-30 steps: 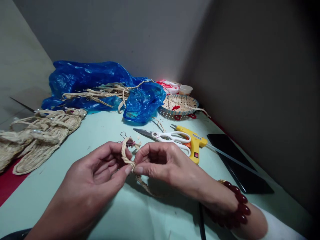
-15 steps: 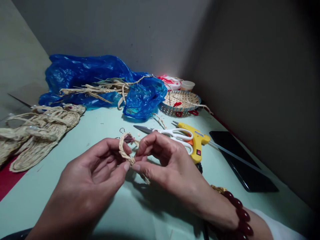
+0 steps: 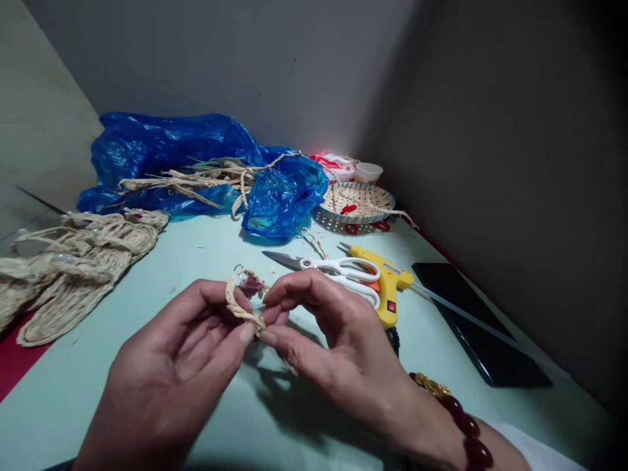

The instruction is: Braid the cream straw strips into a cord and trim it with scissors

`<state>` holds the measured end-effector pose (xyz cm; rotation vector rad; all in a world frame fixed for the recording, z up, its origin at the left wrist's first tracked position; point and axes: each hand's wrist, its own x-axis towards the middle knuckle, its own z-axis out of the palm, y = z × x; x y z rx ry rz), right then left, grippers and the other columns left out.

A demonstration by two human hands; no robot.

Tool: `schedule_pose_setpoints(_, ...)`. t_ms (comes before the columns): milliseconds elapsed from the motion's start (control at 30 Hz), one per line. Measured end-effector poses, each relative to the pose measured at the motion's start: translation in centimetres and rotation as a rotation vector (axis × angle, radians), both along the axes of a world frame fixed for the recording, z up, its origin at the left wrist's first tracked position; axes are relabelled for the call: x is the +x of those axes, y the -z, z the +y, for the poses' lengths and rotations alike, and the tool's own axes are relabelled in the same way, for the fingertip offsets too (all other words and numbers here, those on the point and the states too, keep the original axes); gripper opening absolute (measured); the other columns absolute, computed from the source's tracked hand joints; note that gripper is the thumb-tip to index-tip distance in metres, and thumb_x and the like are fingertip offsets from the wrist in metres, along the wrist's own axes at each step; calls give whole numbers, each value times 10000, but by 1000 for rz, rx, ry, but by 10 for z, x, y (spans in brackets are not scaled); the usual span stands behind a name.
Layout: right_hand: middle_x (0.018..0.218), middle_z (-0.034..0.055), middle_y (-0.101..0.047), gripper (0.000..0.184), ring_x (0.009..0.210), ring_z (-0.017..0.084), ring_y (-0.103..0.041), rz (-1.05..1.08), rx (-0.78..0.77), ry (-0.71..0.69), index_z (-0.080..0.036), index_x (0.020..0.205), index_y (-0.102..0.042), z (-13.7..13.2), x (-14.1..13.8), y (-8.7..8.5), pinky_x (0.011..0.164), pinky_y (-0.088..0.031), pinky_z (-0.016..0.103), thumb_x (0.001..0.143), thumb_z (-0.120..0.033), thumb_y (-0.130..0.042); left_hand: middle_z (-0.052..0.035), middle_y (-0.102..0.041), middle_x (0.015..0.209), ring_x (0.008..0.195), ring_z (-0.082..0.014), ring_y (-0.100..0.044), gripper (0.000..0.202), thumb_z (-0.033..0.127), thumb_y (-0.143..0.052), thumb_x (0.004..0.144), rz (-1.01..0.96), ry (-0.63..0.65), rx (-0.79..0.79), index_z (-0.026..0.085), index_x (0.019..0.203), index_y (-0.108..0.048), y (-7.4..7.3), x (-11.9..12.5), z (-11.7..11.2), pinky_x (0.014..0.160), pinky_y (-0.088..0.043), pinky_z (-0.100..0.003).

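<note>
Between my two hands is a small loop of braided straw cord point(image 3: 234, 302), held above the table. My left hand point(image 3: 181, 356) pinches its lower left side between thumb and fingers. My right hand point(image 3: 326, 333) grips the cord's lower right end, thumb close to the left thumb. Inside the loop shows a purplish piece point(image 3: 252, 286), too small to name. Beyond the right hand lie white-handled scissors point(image 3: 338, 267) and a yellow glue gun point(image 3: 387, 288) with a clear glue stick in its back.
Woven straw sandals point(image 3: 93, 268) lie at the left. A blue plastic bag point(image 3: 171, 144) with dry straw strands point(image 3: 196, 178) sits at the back. Behind the glue gun stand a woven basket point(image 3: 360, 203) and a paper cup point(image 3: 369, 172). A black phone-like slab point(image 3: 478, 327) lies right.
The loop has tilted slightly and shifted a little left and down, showing more of the purplish piece. Both hands keep their pinch. The whole view has moved slightly.
</note>
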<state>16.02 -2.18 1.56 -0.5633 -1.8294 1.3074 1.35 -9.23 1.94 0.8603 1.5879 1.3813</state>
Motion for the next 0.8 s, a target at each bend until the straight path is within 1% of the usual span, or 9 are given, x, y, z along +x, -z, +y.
schedule_pose_setpoints(100, 898, -6, -651, 182, 831, 101, -594, -51, -140, -45, -172, 1000, -633, 3, 0, -6, 771, -471, 195, 824, -175, -680, 63, -707, 923, 862, -116, -711, 256, 264, -747, 696, -19, -24, 5, 274, 870, -558, -1, -2, 3, 800, -551, -127)
schedule_pose_setpoints(233, 799, -30, -631, 83, 751, 81, -567, -73, -210, -61, -164, 881, -657, 3, 1, -9, 711, -455, 163, 807, -174, -693, 102, -677, 744, 744, -86, -710, 428, 218, -724, 724, 59, -21, 93, 353, 1051, -483, 0, -5, 5, 704, -550, -89)
schedule_pose_setpoints(333, 785, -34, -618, 21, 737, 74, -552, -63, -275, -72, -162, 832, -651, 4, 2, -10, 693, -444, 156, 823, -170, -669, 90, -644, 702, 734, -121, -701, 518, 248, -719, 736, 150, -10, 122, 378, 1175, -477, 2, -6, 3, 707, -575, -147)
schedule_pose_setpoints(400, 763, -34, -609, 21, 716, 74, -545, -55, -361, -94, -161, 826, -647, 6, 3, -11, 678, -441, 164, 842, -175, -644, 56, -681, 826, 841, -170, -695, 385, 326, -732, 730, 286, -30, 102, 364, 1084, -585, 2, -7, 1, 735, -575, -194)
schedule_pose_setpoints(467, 734, -32, -600, 53, 691, 77, -538, -46, -449, -126, -158, 806, -643, 8, 3, -13, 663, -438, 175, 848, -189, -636, 52, -702, 943, 938, -214, -670, 182, 382, -727, 730, 474, -38, 110, 354, 903, -676, -1, -10, 1, 788, -544, -244)
schedule_pose_setpoints(533, 739, -26, -603, 67, 695, 81, -537, -30, -504, -144, -152, 790, -645, 11, 4, -16, 671, -436, 183, 830, -203, -660, 64, -709, 906, 900, -216, -656, 53, 364, -711, 751, 640, 19, 181, 370, 803, -712, -7, -15, 3, 796, -501, -269)
schedule_pose_setpoints(667, 803, -5, -614, 90, 739, 94, -544, -1, -532, -193, -156, 845, -664, 15, 8, -19, 693, -438, 198, 818, -239, -682, 56, -617, 736, 702, -153, -577, 160, 251, -710, 748, 853, 136, 325, 403, 783, -747, -24, -26, 13, 651, -427, -223)
schedule_pose_setpoints(733, 828, 0, -608, 175, 750, 106, -546, -8, -528, -229, -167, 910, -661, 17, 9, -21, 691, -445, 212, 781, -266, -727, 42, -579, 778, 741, -159, -557, 164, 236, -716, 729, 925, 133, 366, 394, 757, -750, -30, -29, 20, 674, -415, -214)
schedule_pose_setpoints(800, 838, 1, -599, 248, 765, 112, -545, -22, -502, -232, -168, 934, -651, 19, 11, -23, 699, -450, 218, 740, -267, -769, 28, -602, 857, 838, -191, -572, 92, 280, -699, 736, 914, 170, 354, 361, 715, -738, -35, -30, 25, 744, -427, -215)
